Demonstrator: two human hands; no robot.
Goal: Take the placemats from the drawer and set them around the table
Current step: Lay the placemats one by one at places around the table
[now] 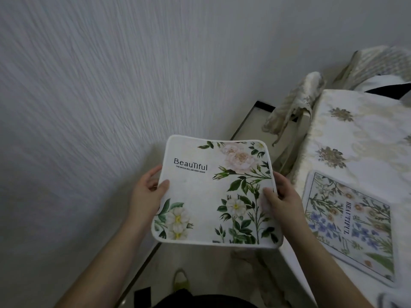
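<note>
A pale, finely ribbed wall (pixel 111 85) filled most of the view, meeting a light floor. Right of the wall stood the table (pixel 364 134), draped in a cream cloth with gold flower motifs, with a cloth-covered chair (pixel 295 107) at its far corner. One blue-flowered placemat (pixel 349 227) already lay flat near the table's near edge. A second placemat (pixel 214 192), white with roses and the word "BeauTiful", was held level in the air just left of the table, off its edge and over the floor.

The held mat looked soft; laid carelessly, it might overlap the blue-flowered one or hang off the table's edge and slide down the cloth.

The left hand (pixel 151 192) gripped the mat's left edge, thumb on top, fingers underneath. The right hand (pixel 280 194) gripped the right edge the same way. Both forearms reached forward.
</note>
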